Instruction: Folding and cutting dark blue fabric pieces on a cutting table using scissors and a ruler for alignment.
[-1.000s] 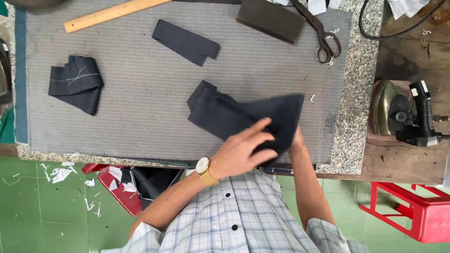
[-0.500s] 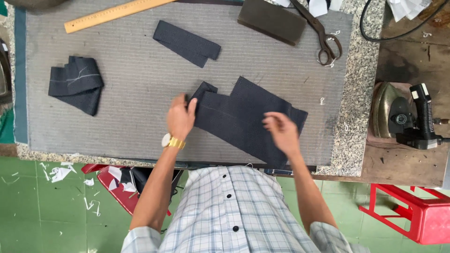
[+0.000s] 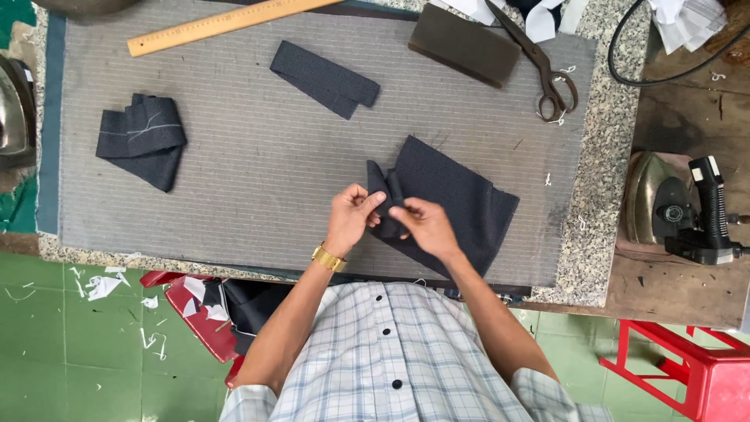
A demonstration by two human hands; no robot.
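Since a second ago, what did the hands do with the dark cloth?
The left hand and right hand came together and pinched the left edge of the dark cloth, bunching it up; half a second ago they were apart, pressing it flat. The ruler, scissors and other cloth pieces stayed put.

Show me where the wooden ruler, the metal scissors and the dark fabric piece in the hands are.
long yellow wooden ruler (image 3: 226,22), head view, middle of its length
dark metal scissors (image 3: 539,59), head view, near the pivot
dark navy fabric piece (image 3: 457,199), head view, flat part right of the hands
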